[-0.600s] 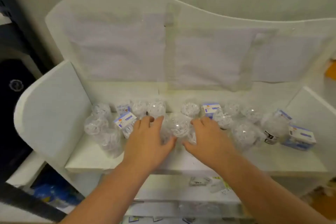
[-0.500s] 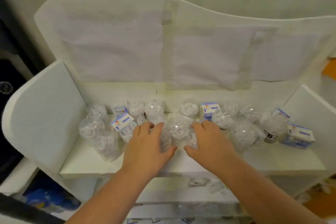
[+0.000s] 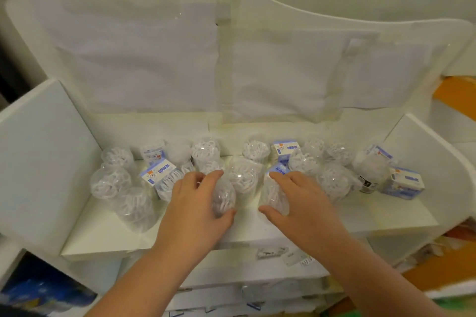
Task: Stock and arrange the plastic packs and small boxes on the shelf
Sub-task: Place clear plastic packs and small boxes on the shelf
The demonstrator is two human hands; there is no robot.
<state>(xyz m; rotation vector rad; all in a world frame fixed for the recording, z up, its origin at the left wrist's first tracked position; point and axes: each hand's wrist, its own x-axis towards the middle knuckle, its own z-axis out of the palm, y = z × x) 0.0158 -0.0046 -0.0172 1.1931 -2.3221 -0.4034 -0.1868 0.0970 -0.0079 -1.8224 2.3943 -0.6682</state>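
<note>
Several clear plastic packs of white pieces lie across the white shelf (image 3: 386, 216). My left hand (image 3: 192, 210) grips one clear pack (image 3: 223, 198) near the shelf's front, thumb under it and fingers over its top. My right hand (image 3: 300, 203) holds a second clear pack (image 3: 273, 194) just to the right, thumb at its front. Between and behind them sits another pack (image 3: 243, 175). A small blue-and-white box (image 3: 404, 183) lies at the far right, and another box (image 3: 286, 149) stands in the back row. A labelled pack (image 3: 161, 171) lies left of my left hand.
White side panels (image 3: 41, 152) wall in the shelf at left and right (image 3: 427, 159), with a tall back panel (image 3: 231, 59) covered in taped paper. A small dark-capped bottle (image 3: 367, 184) stands near the right box. Lower shelves (image 3: 283, 257) hold flat packets. An orange floor shows at right.
The camera has moved closer to the shelf. Both hands have closed around the two front packs, fingers curling over them, where before they lay flatter.
</note>
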